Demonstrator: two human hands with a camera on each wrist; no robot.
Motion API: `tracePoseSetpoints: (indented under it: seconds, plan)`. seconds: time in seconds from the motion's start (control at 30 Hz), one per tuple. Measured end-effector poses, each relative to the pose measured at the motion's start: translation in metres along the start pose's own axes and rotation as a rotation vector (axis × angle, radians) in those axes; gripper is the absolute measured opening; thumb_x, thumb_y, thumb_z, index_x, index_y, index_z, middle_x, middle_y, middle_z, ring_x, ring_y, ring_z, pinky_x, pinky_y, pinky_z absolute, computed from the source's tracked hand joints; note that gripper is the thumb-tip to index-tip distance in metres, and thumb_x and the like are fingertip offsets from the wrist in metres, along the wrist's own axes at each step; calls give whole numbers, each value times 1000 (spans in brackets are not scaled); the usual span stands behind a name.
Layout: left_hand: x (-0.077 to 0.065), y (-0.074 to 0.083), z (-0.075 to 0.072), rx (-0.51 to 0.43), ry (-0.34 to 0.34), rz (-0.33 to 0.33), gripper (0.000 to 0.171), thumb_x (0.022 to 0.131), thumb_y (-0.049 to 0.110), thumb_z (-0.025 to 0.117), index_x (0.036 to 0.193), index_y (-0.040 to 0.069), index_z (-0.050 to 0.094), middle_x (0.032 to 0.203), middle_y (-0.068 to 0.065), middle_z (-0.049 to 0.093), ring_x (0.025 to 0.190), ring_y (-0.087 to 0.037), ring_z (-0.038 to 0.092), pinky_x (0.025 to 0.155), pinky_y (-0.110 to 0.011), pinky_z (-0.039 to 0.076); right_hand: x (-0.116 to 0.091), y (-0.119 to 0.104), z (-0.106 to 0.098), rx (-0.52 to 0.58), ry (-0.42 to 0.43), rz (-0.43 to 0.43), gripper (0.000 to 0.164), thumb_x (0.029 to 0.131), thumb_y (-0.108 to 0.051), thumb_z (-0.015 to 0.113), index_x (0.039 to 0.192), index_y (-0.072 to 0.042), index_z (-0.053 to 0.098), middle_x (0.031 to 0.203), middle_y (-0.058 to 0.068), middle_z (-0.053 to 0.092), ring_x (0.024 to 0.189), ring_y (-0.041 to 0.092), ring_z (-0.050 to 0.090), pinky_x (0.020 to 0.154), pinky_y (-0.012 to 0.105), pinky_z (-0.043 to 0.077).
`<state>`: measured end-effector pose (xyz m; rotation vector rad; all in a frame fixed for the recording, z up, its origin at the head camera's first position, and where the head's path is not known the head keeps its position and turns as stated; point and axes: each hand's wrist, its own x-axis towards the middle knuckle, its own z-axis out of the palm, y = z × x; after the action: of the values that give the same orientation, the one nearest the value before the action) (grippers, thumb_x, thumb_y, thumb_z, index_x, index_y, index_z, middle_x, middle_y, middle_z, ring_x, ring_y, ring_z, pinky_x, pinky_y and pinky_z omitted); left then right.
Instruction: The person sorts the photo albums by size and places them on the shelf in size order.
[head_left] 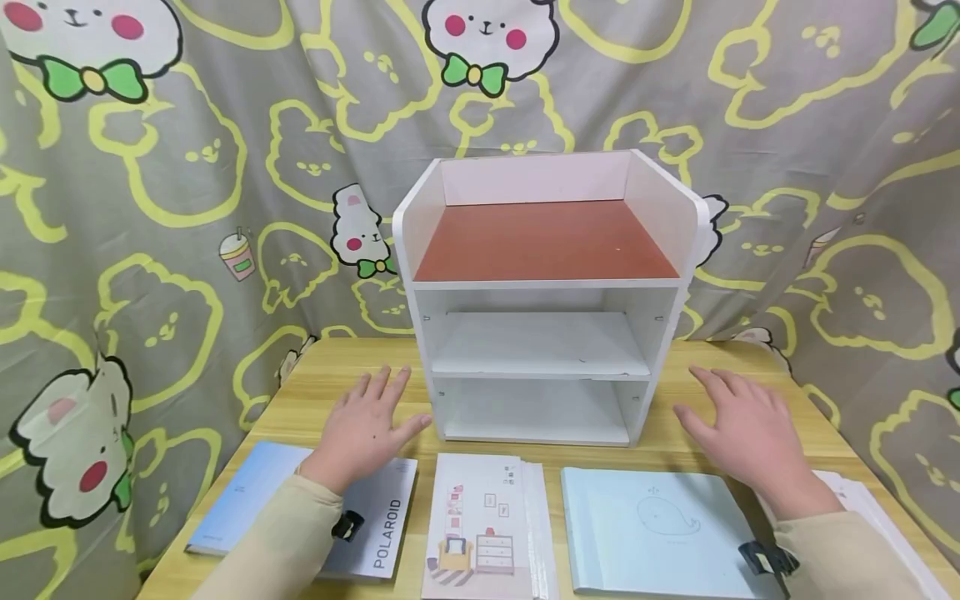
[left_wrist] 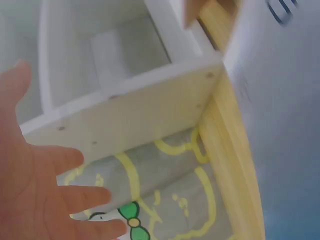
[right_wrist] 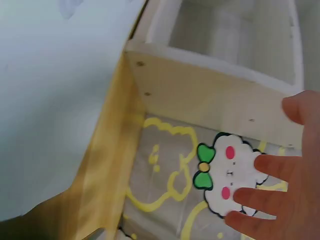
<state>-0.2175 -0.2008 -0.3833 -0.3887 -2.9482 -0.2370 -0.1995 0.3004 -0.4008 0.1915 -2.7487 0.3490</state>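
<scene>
Curtain (head_left: 172, 325) printed with cartoon animals hangs beyond my fingers on both sides and behind everything. Farthest left, nearer me than my left fingers, a blue-grey book (head_left: 243, 487) marked POLAROID lies on the table (head_left: 333, 358), partly hidden under my left sleeve (head_left: 277, 533). My left hand (head_left: 365, 433) is above the table, its fingers straight, spread and released, the thumb closest to the shelf; whether it touches, I cannot tell. Between my two sets of fingers, and reaching higher and farther back, the white shelf (head_left: 536, 368) stands upright, with a reddish-brown top panel (head_left: 551, 242) and compartments below. In front of it, nearer me than my fingers, lies a notebook (head_left: 472, 517) with a drawn room on its cover. To its right, short of my right fingers, is a pale blue book (head_left: 652, 533) with a whale. My right hand (head_left: 746, 429) is beside the shelf, fingers extended, apart and released. Right of that wrist, a white stack (head_left: 885, 517) shows partly behind my right sleeve (head_left: 843, 554).
</scene>
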Motion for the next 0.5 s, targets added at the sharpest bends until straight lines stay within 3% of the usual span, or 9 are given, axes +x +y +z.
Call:
tracePoseSetpoints:
  seconds: [0.13, 0.3, 0.4, 0.5]
  plan:
    - [-3, 6, -6, -203, -48, -29, 82, 100, 69, 40, 157, 10, 36, 151, -22, 45, 136, -46, 44, 106, -67, 37, -3, -6, -6, 73, -45, 18, 59, 99, -46, 59, 132, 2, 57, 129, 30, 58, 117, 52, 52, 92, 69, 38]
    - [-6, 12, -7, -450, -145, -108, 72, 103, 63, 40, 151, 10, 44, 139, -16, 58, 122, -34, 58, 101, -59, 46, -11, -22, -11, 298, -171, 39, 44, 104, -39, 56, 122, 0, 61, 114, 17, 68, 103, 38, 64, 80, 52, 53]
    - [-7, 14, -4, -564, -218, -150, 70, 103, 64, 39, 148, 12, 47, 130, -15, 62, 104, -28, 66, 87, -50, 54, -15, -36, -8, 531, -265, 33, 38, 105, -33, 56, 125, 0, 59, 113, 10, 68, 101, 28, 65, 78, 40, 56]
    - [-10, 16, 0, -683, -301, -174, 70, 102, 62, 43, 147, 9, 46, 115, -16, 64, 82, -25, 66, 69, -41, 57, -18, -49, -2, 797, -385, 41, 42, 107, -28, 53, 133, 4, 53, 122, 17, 65, 105, 30, 66, 82, 35, 57]
